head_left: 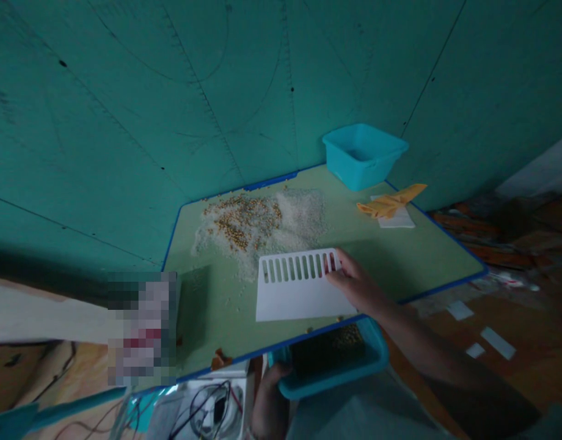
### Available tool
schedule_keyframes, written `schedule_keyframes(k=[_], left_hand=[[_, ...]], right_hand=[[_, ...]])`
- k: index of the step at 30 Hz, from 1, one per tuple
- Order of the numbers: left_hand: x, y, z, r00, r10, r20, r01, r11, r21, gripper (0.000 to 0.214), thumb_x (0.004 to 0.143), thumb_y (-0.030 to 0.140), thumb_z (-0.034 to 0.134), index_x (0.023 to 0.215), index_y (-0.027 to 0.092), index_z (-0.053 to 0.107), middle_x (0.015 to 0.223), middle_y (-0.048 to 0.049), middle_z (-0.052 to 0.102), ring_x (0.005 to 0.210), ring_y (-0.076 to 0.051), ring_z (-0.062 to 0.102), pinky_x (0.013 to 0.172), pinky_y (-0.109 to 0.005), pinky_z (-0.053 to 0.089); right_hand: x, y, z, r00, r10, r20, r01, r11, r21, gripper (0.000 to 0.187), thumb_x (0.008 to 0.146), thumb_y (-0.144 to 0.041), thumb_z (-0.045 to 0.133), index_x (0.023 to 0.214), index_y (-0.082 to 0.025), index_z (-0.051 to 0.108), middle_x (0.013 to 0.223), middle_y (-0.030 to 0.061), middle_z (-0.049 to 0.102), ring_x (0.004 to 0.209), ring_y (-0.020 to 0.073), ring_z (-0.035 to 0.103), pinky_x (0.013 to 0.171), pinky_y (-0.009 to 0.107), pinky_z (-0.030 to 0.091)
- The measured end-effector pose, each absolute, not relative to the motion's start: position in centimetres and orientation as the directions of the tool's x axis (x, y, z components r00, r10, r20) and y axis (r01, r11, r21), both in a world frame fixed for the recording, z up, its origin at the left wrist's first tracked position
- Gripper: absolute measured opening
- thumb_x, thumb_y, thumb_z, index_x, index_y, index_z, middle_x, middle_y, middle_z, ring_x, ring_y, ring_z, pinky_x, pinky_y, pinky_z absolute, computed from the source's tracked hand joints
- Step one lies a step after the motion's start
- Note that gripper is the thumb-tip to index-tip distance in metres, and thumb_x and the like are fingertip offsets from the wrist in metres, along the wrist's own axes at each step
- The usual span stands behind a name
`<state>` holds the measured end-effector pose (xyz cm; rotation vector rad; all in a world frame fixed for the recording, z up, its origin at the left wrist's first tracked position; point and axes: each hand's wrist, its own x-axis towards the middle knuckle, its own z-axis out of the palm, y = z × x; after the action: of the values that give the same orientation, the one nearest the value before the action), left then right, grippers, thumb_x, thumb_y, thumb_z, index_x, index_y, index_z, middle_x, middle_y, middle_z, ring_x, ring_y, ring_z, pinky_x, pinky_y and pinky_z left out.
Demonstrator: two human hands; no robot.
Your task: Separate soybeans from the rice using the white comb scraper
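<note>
My right hand (361, 287) grips the right edge of a white slotted scraper (299, 286) that lies on the pale green board (423, 250). Beyond the scraper spreads a pile of white rice mixed with yellow-brown grains (258, 223). My left hand (269, 403) holds a teal tray (331, 360) under the board's near edge; the tray has a dark mesh bottom with some yellow grains in it.
An empty teal tub (363, 154) stands at the board's far right corner. An orange cloth (391, 201) on a white sheet lies beside it. Wires and a white box (212, 403) sit below the board. A teal wall rises behind.
</note>
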<state>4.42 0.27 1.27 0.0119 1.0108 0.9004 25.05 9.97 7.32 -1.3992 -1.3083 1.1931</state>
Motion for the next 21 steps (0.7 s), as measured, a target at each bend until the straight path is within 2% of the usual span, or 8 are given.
schedule_keyframes(k=[4,7,14,18,21], left_hand=[[5.0,0.2,1.6,0.258,0.592,-0.764,-0.625,0.705,0.335,0.03,0.045,0.02,0.072,0.075,0.023,0.076,0.083,-0.0032,0.079,0.092,-0.037,0.067,0.09,-0.048,0.045],[5.0,0.0,1.4,0.251,0.596,-0.763,-0.626,0.701,0.341,0.024,0.051,0.022,0.07,0.074,0.021,0.076,0.08,-0.0043,0.079,0.093,-0.036,0.067,0.09,-0.047,0.045],[4.4,-0.1,0.3,0.243,0.67,-0.702,-0.663,0.643,0.384,0.029,0.058,0.017,0.065,0.084,0.021,0.076,0.087,-0.0057,0.079,0.097,-0.035,0.066,0.092,-0.046,0.043],[4.3,-0.2,0.0,0.21,0.653,-0.727,-0.654,0.647,0.392,0.029,0.057,0.016,0.065,0.084,0.02,0.076,0.085,-0.0054,0.079,0.097,-0.035,0.066,0.092,-0.047,0.044],[4.2,-0.2,0.3,0.231,0.621,-0.749,-0.658,0.667,0.35,0.029,0.058,0.019,0.064,0.084,0.021,0.075,0.083,-0.0047,0.079,0.096,-0.035,0.066,0.09,-0.048,0.044]], right_hand=[[24.9,9.5,7.0,0.005,0.998,-0.057,0.122,-0.057,-0.991,0.007,0.072,-0.023,0.045,0.078,-0.022,0.044,0.066,-0.0047,0.043,0.058,0.0116,0.041,0.053,0.025,0.032],[24.8,9.3,7.0,-0.015,0.999,-0.045,0.093,-0.044,-0.995,0.007,0.073,-0.022,0.045,0.079,-0.022,0.044,0.067,-0.0045,0.044,0.059,0.0116,0.043,0.054,0.025,0.034],[24.2,8.9,7.5,-0.069,0.996,-0.053,0.121,-0.044,-0.992,0.003,0.073,-0.021,0.044,0.076,-0.021,0.042,0.067,-0.005,0.044,0.057,0.0105,0.042,0.054,0.025,0.034],[24.2,8.8,7.4,-0.094,0.994,-0.056,0.121,-0.044,-0.992,0.003,0.075,-0.019,0.044,0.077,-0.022,0.043,0.066,-0.0057,0.043,0.056,0.0101,0.041,0.053,0.024,0.033],[24.3,8.8,7.3,-0.116,0.992,-0.045,0.129,-0.03,-0.991,0.004,0.075,-0.019,0.044,0.077,-0.022,0.043,0.067,-0.005,0.043,0.059,0.0106,0.041,0.054,0.024,0.033]])
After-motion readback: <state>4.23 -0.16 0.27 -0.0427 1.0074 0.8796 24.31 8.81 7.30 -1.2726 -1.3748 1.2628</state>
